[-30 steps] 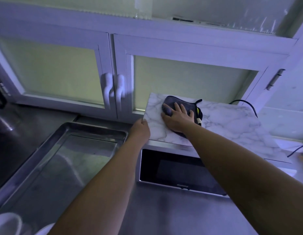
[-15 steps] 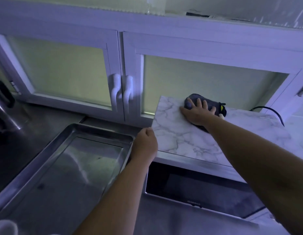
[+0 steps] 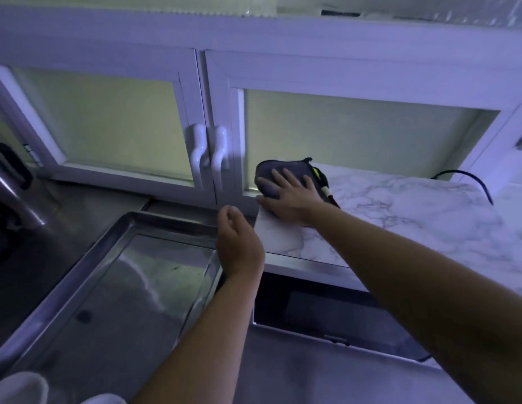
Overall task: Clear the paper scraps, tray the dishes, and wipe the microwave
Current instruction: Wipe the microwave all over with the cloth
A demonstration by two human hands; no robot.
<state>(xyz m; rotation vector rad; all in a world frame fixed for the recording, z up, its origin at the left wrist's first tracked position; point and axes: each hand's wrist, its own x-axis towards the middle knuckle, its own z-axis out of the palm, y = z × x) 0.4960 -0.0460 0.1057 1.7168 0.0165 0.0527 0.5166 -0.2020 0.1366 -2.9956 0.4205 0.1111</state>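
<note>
White dishes [image 3: 19,387] cropped at the bottom edge; can't tell if they sit in the shallow steel tray [image 3: 172,221], so traying is unconfirmed. No paper scraps in view. Left hand [image 3: 239,246] loosely curled, holding nothing, by the front-left corner of the marble-topped microwave [image 3: 399,217] on the steel worktop [image 3: 297,374]. Right hand [image 3: 289,196] flat, fingers spread, pressing a dark grey cloth [image 3: 268,173] onto the top's back-left corner. Read: wipe underway, top only; dark glass door [image 3: 326,313] probably left.
</note>
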